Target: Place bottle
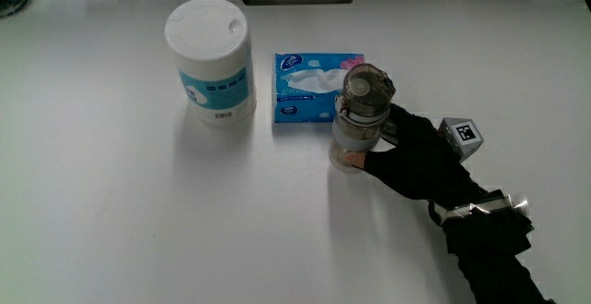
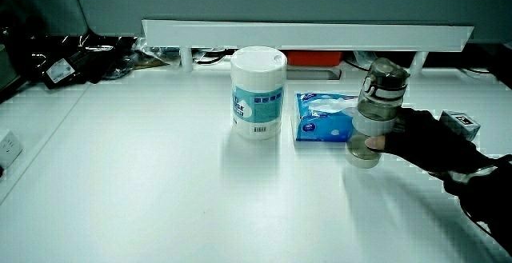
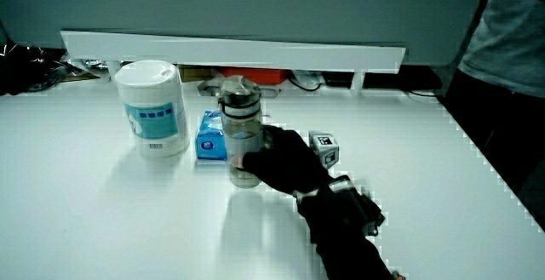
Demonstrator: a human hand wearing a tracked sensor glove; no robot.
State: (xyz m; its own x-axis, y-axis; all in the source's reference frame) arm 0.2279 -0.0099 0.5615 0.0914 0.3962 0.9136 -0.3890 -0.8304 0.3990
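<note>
A clear bottle (image 1: 360,119) with a grey lid stands upright on the white table (image 1: 138,221), just nearer to the person than a blue tissue pack (image 1: 309,87). The gloved hand (image 1: 406,152) is wrapped around the bottle's lower part, fingers curled on it. In both side views the bottle (image 2: 376,111) (image 3: 241,140) shows upright, its base at or just above the table, with the hand (image 2: 424,139) (image 3: 281,165) gripping it. The patterned cube (image 1: 462,136) sits on the back of the hand.
A white wipes canister (image 1: 211,59) with a blue label stands beside the tissue pack. A low partition (image 2: 304,33) runs along the table's edge farthest from the person, with cables and a red item under it.
</note>
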